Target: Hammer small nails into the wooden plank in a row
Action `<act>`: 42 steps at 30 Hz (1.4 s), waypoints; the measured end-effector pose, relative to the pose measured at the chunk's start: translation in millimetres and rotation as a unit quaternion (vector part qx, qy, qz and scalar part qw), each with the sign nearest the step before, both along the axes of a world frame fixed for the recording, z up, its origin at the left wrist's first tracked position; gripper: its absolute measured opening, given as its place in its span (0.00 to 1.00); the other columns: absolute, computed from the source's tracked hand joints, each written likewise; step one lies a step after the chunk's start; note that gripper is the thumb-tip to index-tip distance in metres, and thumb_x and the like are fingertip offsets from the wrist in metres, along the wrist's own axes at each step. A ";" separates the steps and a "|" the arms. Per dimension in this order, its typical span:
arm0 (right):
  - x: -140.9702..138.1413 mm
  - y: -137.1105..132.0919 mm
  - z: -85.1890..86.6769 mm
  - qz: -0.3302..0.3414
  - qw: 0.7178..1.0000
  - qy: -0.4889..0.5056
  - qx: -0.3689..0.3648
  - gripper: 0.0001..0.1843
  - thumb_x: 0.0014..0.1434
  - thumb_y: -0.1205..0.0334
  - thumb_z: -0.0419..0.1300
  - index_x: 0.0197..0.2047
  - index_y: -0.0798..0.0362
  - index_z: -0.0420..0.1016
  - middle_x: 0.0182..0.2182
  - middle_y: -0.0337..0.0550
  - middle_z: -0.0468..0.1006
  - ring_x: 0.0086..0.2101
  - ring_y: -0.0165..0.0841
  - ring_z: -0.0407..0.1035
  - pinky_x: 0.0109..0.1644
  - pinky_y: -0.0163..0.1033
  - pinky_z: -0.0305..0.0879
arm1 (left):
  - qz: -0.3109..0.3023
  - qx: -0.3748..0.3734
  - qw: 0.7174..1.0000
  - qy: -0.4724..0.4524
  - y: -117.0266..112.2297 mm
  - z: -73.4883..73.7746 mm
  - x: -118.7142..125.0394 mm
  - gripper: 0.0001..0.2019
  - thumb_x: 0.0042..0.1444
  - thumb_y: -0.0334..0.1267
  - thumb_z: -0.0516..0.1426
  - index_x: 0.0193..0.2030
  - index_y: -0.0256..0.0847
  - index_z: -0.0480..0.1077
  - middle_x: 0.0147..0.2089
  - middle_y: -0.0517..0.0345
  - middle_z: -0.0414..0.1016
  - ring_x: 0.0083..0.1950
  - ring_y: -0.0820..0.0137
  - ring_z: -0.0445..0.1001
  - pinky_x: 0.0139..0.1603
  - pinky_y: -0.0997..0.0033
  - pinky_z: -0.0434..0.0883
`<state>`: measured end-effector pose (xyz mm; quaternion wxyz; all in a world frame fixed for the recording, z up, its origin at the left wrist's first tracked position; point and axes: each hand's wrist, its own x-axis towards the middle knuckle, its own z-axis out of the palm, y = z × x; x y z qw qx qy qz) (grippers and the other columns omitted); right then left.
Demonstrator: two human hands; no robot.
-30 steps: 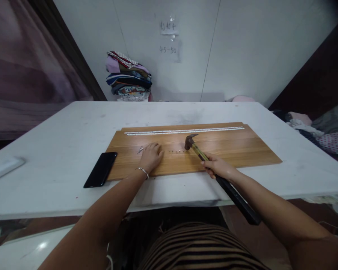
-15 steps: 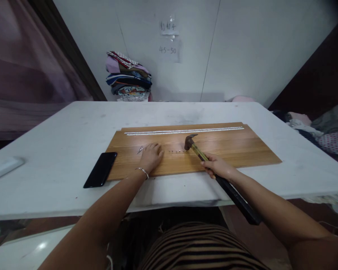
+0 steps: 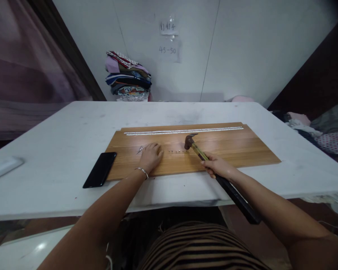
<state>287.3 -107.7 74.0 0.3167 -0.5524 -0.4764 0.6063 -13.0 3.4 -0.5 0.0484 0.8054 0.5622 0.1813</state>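
A wooden board (image 3: 228, 148) lies on the white table (image 3: 59, 150). My right hand (image 3: 218, 166) is wrapped round the handle of a claw hammer (image 3: 190, 141); the hammer head rests on the board at the right end of a short row of small nails (image 3: 173, 152). My left hand (image 3: 151, 155) lies on the board left of that row, fingers loosely curled and pressing down, a bracelet on the wrist. Whether anything is under its fingers is hidden. A few loose nails (image 3: 140, 150) lie just left of it.
A black phone (image 3: 100, 169) lies on the table at the board's left end. A long white strip (image 3: 183, 131) runs along the board's far edge. A white flat object (image 3: 2, 167) sits at the table's left edge. Folded clothes (image 3: 129, 77) are stacked against the wall behind.
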 end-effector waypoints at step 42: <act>-0.3 0.7 1.3 0.003 1.000 -0.001 -0.002 0.19 0.46 0.55 0.62 0.40 0.48 0.61 0.17 0.24 0.62 0.14 0.24 0.55 0.14 0.32 0.52 | -0.003 0.011 1.000 0.001 0.2 -0.3 -0.5 0.12 0.66 0.42 0.54 0.48 0.41 0.76 0.58 0.45 0.78 0.61 0.55 0.73 0.65 0.53 0.67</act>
